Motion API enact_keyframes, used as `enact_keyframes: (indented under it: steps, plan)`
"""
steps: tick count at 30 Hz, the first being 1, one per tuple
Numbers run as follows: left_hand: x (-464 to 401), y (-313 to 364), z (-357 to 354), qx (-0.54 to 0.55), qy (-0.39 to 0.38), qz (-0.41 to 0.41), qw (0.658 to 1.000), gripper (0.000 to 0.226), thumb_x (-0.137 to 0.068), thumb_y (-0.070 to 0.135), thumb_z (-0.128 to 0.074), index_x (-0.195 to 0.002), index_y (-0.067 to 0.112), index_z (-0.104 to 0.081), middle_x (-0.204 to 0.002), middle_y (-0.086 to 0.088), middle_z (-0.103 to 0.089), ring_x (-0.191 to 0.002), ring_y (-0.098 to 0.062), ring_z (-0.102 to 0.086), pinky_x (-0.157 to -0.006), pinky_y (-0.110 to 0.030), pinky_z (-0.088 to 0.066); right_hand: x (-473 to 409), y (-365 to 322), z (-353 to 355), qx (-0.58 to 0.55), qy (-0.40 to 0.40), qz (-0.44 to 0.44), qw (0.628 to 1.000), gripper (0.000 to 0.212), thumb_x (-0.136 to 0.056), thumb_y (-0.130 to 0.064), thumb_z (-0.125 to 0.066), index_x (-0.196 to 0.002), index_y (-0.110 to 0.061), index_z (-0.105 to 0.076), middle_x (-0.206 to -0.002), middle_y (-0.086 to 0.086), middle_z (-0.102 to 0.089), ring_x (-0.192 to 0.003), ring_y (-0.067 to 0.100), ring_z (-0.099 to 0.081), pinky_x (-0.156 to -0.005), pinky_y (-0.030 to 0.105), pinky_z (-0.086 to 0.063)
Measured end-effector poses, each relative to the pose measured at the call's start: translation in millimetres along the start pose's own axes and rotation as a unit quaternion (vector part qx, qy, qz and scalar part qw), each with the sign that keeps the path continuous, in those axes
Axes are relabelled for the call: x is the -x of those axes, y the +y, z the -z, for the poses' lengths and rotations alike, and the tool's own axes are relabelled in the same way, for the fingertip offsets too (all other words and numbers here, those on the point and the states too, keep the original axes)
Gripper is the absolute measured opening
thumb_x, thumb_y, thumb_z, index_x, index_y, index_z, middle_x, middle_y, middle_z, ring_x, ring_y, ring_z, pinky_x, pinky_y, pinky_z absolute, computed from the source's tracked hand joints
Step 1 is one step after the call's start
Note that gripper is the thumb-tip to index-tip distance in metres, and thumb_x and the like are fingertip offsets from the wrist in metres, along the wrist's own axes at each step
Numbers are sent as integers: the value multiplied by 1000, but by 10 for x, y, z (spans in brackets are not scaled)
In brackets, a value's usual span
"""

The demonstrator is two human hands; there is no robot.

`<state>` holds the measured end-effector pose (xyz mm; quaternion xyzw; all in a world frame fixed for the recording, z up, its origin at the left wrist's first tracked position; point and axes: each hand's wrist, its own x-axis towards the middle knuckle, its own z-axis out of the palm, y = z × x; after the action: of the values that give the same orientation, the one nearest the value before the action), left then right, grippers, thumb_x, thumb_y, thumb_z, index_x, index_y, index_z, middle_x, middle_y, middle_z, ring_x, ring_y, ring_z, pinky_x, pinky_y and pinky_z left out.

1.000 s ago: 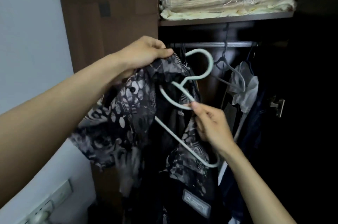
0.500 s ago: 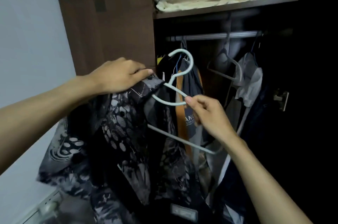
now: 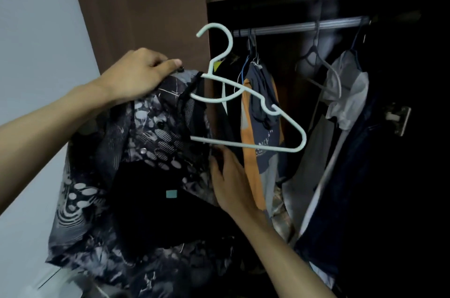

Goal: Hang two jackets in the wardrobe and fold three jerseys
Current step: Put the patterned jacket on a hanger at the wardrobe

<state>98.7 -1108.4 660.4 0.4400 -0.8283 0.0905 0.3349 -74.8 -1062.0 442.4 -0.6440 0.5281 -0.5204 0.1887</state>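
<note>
— Which way does the hanger (image 3: 253,112) lie?
— Hook up and to the left, long bar running left to right, left end tucked inside the patterned jacket (image 3: 146,151), in front of the wardrobe rail (image 3: 299,27).
— The hands?
— Left hand (image 3: 138,76) grips the jacket's collar. Right hand (image 3: 231,181), which pinched the hanger half a second ago, now lies loose-fingered on the fabric below it.
</note>
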Motion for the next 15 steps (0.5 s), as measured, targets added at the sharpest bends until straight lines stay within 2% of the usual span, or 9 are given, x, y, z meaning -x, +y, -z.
enact_keyframes:
  steps: [1, 3, 5, 7, 8, 9, 11, 13, 15]
  plan:
    - [10, -22, 22, 5, 8, 4, 1000, 50, -100, 55, -46, -91, 14, -74, -85, -14, -73, -84, -30, -68, -80, -38, -49, -76, 53, -34, -7, -32, -4, 999, 52, -105, -45, -45, -151, -22, -40, -145, 2, -56, -130, 22, -54, -104, 39, -49]
    - [33, -71, 74, 16, 12, 14, 1000, 52, -100, 55, -47, -88, 12, -73, -83, -14, -73, -83, -29, -68, -78, -37, -47, -185, 206, -97, 81, -86, -10, 993, 47, -100, -46, -49, -139, -19, -50, -126, 13, -66, -114, 36, -62, -90, 50, -55]
    - [78, -136, 119, 30, 1, 24, 999, 49, -99, 56, -48, -85, 16, -73, -85, -8, -74, -83, -26, -67, -78, -34, -45, -289, 361, -49, 147, -112, -21, 983, 36, -96, -34, -52, -126, -15, -59, -109, 18, -70, -99, 39, -65, -78, 43, -54]
    - [167, -253, 171, 39, -15, 32, 999, 39, -97, 55, -51, -85, 26, -73, -91, 1, -73, -88, -19, -65, -81, -31, -41, -431, 504, 183, 127, -117, -29, 985, 14, -97, -20, -57, -90, -11, -65, -81, 14, -67, -77, 24, -66, -69, 41, -45]
    - [225, -326, 191, 38, -24, 36, 998, 36, -97, 54, -52, -87, 28, -73, -93, 3, -72, -91, -17, -65, -83, -30, -41, -515, 520, 359, 106, -110, -22, 988, 27, -99, -15, -59, -72, -15, -60, -67, 8, -58, -62, 12, -58, -63, 37, -38]
    - [285, -415, 204, 32, -32, 37, 998, 36, -96, 54, -52, -89, 27, -74, -96, 2, -73, -94, -18, -65, -84, -31, -41, -613, 522, 554, 89, -108, -5, 990, 36, -101, -17, -59, -65, -20, -56, -61, 3, -49, -53, 5, -46, -60, 34, -33]
    - [408, -596, 211, 3, -34, 40, 999, 46, -95, 63, -48, -94, 26, -76, -101, 0, -75, -100, -23, -67, -87, -35, -46, -747, 337, 910, 93, -109, -16, 990, 43, -103, -21, -56, -60, -27, -55, -59, -1, -41, -51, 6, -36, -57, 30, -26]
    - [512, -736, 202, -42, -15, 50, 998, 61, -88, 78, -36, -96, 31, -74, -101, -3, -76, -100, -29, -68, -89, -43, -52, -922, 146, 1167, 111, -102, -33, 988, 45, -103, -15, -52, -60, -26, -49, -60, 1, -36, -55, 16, -35, -56, 33, -24]
    - [566, -834, 177, -93, 15, 68, 993, 66, -88, 83, -25, -99, 37, -71, -98, -6, -75, -101, -37, -66, -87, -51, -53, -1067, -80, 1312, 124, -93, -22, 988, 42, -101, -18, -51, -62, -33, -58, -69, 10, -35, -62, 20, -33, -58, 35, -24]
